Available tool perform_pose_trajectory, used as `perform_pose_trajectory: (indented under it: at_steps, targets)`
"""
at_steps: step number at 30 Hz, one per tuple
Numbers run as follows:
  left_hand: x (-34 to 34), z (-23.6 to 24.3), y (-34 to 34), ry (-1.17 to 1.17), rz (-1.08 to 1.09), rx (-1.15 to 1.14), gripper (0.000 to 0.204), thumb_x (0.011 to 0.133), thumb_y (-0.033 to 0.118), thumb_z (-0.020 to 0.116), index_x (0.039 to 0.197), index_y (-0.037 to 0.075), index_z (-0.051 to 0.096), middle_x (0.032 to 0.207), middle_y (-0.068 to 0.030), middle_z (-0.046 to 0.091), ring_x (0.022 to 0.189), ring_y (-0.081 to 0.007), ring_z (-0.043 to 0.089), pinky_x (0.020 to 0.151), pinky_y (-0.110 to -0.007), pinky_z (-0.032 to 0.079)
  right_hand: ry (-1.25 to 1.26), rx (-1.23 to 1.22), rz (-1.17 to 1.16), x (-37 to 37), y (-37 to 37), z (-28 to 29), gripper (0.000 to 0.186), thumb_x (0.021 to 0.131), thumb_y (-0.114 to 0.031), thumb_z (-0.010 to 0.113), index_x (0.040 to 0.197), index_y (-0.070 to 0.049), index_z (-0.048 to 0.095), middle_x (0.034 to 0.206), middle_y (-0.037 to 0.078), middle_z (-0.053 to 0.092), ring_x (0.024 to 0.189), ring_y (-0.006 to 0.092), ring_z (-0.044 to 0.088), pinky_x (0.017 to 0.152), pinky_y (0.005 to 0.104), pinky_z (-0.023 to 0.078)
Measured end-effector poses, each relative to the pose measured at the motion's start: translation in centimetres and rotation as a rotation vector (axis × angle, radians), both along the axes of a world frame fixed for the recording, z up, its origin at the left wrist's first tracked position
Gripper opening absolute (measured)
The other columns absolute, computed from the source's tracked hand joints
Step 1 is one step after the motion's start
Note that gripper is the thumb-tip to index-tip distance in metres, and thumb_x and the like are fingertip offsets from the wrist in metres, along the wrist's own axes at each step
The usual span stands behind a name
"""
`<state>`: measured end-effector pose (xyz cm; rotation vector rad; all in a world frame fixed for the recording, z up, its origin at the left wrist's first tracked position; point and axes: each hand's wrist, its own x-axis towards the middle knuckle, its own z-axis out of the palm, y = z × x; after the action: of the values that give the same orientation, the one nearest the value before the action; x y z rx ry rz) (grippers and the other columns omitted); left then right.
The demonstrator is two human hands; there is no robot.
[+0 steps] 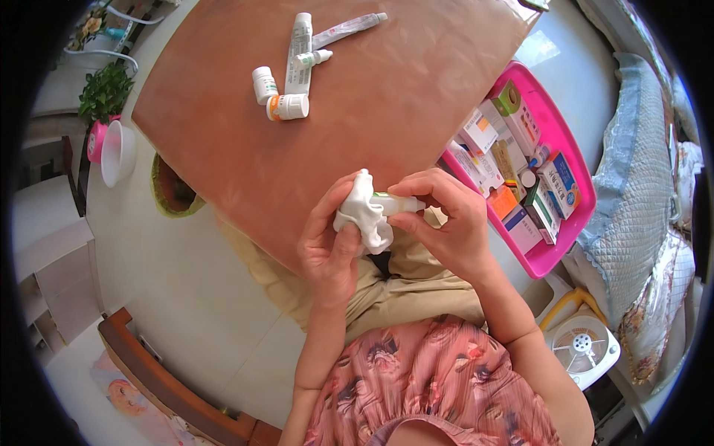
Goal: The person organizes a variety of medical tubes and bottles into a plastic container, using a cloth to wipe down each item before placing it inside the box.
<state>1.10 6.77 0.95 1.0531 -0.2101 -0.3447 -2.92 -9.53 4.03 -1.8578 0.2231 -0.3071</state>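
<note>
My left hand (332, 245) is closed on a crumpled white cloth (363, 215), bunched between thumb and fingers. With thumb and fingertips, my right hand (446, 215) grips a small white bottle (394, 204) with a bit of green on it. One end of the bottle meets the cloth, so that end is hidden. Both hands are above my lap at the near edge of the brown table (245, 163). Farther up the table lie a white tube (300, 52), a second slim tube (348, 30), a small dropper bottle (312, 59) and two white pill bottles (264, 85), one with an orange band (287, 107).
To the right, a bright pink tray (537, 269) holds several medicine boxes (559, 184). Beyond it is a blue quilted cover (621, 163). A white fan-like device (584, 346) stands at lower right. On the left are a white basin (117, 154), a plant (105, 93) and a wooden chair edge (171, 386).
</note>
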Motion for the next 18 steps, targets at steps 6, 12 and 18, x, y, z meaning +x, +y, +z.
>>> perform_pose_trajectory:
  at_steps: [6, 12, 18]
  targets:
    - [-0.7, 1.3, -1.6, 0.012, -0.095, 0.192, 0.048, 0.095, 0.025, 0.065, 0.134, 0.002, 0.048, 0.12, -0.0109, 0.06, 0.104, -0.0141, 0.057, 0.086, -0.026, 0.048, -0.086, -0.113, -0.029, -1.1, -0.6, 0.0, 0.031, 0.071, 0.002, 0.077, 0.099, -0.006, 0.068, 0.094, 0.006, 0.068, 0.077, 0.0179, 0.067, 0.061, 0.0283, 0.055]
    - [-1.4, 2.4, -1.8, -0.06, -0.009, 0.456, 0.031, 0.095, 0.022, 0.063, 0.117, 0.002, 0.054, 0.105, -0.0032, 0.059, 0.089, -0.0097, 0.055, 0.076, -0.023, 0.047, -0.19, -0.371, 0.071, -2.1, -0.2, -0.2, 0.035, 0.074, 0.003, 0.07, 0.108, -0.005, 0.065, 0.098, 0.008, 0.066, 0.087, 0.0243, 0.066, 0.07, 0.0329, 0.054]
    - [-1.8, 1.7, -1.2, -0.243, 0.041, 0.537, 0.03, 0.092, 0.016, 0.065, 0.115, 0.001, 0.053, 0.099, -0.0057, 0.06, 0.081, -0.0123, 0.057, 0.071, -0.025, 0.048, -0.091, -0.376, 0.131, -2.7, -0.1, 0.6, 0.029, 0.08, 0.002, 0.066, 0.107, -0.002, 0.058, 0.092, 0.009, 0.065, 0.079, 0.0261, 0.065, 0.063, 0.035, 0.051]
